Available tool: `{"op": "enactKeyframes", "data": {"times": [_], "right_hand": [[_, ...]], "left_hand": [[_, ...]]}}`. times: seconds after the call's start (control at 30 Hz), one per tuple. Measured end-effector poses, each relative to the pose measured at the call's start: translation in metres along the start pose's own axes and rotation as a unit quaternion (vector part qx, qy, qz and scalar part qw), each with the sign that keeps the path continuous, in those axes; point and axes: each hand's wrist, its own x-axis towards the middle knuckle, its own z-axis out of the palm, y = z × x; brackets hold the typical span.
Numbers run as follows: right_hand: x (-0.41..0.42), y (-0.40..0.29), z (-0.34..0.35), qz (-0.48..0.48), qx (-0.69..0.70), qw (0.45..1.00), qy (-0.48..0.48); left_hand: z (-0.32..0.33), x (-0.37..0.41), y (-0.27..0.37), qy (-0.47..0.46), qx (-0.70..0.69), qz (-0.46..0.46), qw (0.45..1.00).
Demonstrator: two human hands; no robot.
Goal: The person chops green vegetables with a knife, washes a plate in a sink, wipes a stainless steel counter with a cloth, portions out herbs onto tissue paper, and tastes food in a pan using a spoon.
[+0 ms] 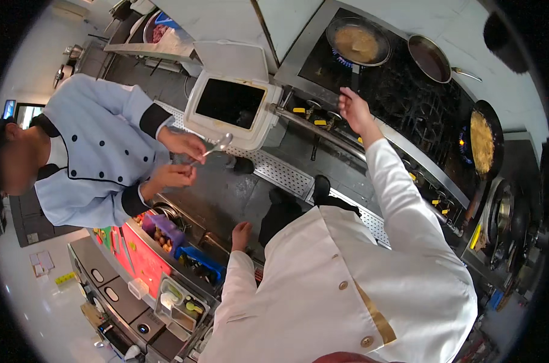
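Note:
My right hand (355, 111) reaches over the front edge of the stove, its fingers loosely bent and nothing seen in them. Close to its fingertips is the handle of a frying pan (358, 43), which sits on a lit burner with a pale golden food in it. Whether hand and handle touch cannot be told. My left hand (241, 236) hangs low beside my white coat; its fingers are mostly hidden. Farther right, a dark wok (488, 140) with yellow-brown food stands over another flame. A pan of dark liquid (431, 59) rests at the back of the stove.
At left, a co-worker in a light blue jacket (111, 145) holds a metal spoon (220, 144). An open white bin (190, 106) stands beside the stove. Behind the co-worker's arms are a red cutting board (145, 261) with a knife, a purple crate (165, 229) and food containers. Stacked pans (503, 213) lie at right.

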Motion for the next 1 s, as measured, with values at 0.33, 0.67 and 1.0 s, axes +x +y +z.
{"op": "enactKeyframes", "data": {"times": [0.33,0.67,1.0], "right_hand": [[-0.230,0.172,0.155,0.242,-0.110,0.892,-0.365],[-0.202,0.186,0.155,0.153,0.027,0.985,-0.081],[0.004,-0.143,-0.012,-0.301,-0.581,0.745,0.132]], "left_hand": [[0.041,0.019,-0.032,-0.094,0.035,0.005,0.995],[0.125,0.011,0.119,-0.122,0.321,0.183,0.921],[0.142,0.116,0.076,-0.154,0.190,-0.026,0.969]]}}
